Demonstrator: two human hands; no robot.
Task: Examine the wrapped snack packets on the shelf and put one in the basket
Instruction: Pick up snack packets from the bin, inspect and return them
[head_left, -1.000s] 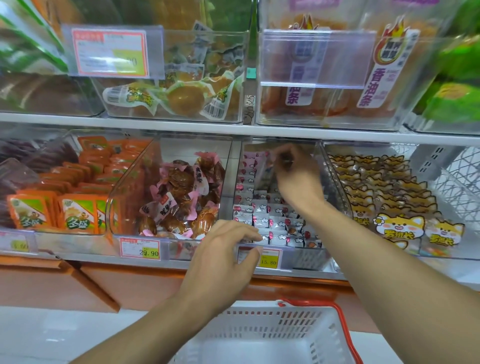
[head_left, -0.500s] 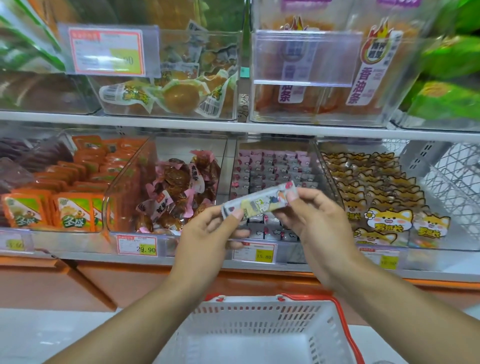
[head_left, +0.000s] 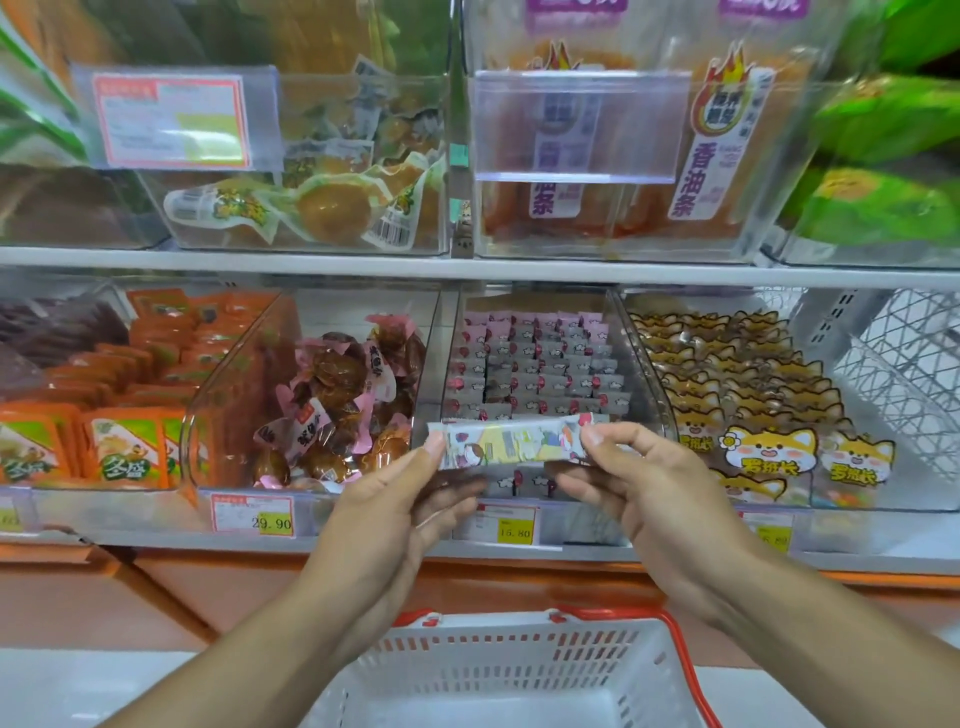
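Note:
A long wrapped snack packet (head_left: 511, 439) with cartoon print is held level in front of the lower shelf. My left hand (head_left: 395, 499) pinches its left end, and my right hand (head_left: 644, 483) pinches its right end. Behind it stands a clear bin (head_left: 639, 343) with several rows of the same small pink and grey packets (head_left: 535, 364). Below my hands sits a white plastic basket (head_left: 514, 670) with a red handle; nothing shows inside it.
Neighbouring clear bins hold brown pink-wrapped snacks (head_left: 337, 400), orange packets (head_left: 130, 410) and cat-printed packets (head_left: 748, 410). An upper shelf (head_left: 467, 267) carries more bins. Price tags (head_left: 506, 524) line the lower shelf's front edge. An empty wire rack (head_left: 898, 379) stands at the right.
My right hand drew a packet out of the bin and brought it forward; my left hand rose from the bin's front and took its other end. The packet now lies level.

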